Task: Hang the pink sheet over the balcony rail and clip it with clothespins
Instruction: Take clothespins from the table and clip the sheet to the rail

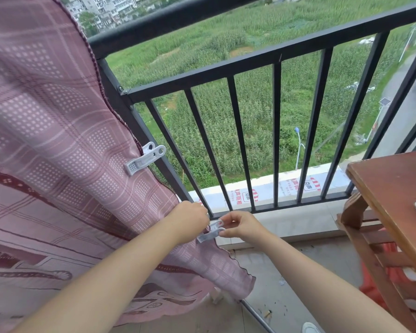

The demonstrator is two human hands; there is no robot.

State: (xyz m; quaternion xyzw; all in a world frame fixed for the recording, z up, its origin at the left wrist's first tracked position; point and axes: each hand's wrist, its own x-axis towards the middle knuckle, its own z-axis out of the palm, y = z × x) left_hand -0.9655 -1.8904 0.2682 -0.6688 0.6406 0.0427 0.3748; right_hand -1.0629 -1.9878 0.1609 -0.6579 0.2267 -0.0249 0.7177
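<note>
Left of both hands the pink sheet (58, 145) walls off the railing (238, 140) – no way through there. Ahead of the right hand (244, 227) the bars leave narrow gaps; further right, the wooden table (392, 188) crowds in, floor open below.

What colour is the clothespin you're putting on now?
White, matching the upper clothespin already on. The lower clothespin shows in the head view, pinched by the right hand.

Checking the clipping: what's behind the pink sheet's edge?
Behind the pink sheet, a dark railing post shows beside the upper clothespin. Lower down, the sheet covers it.
</note>
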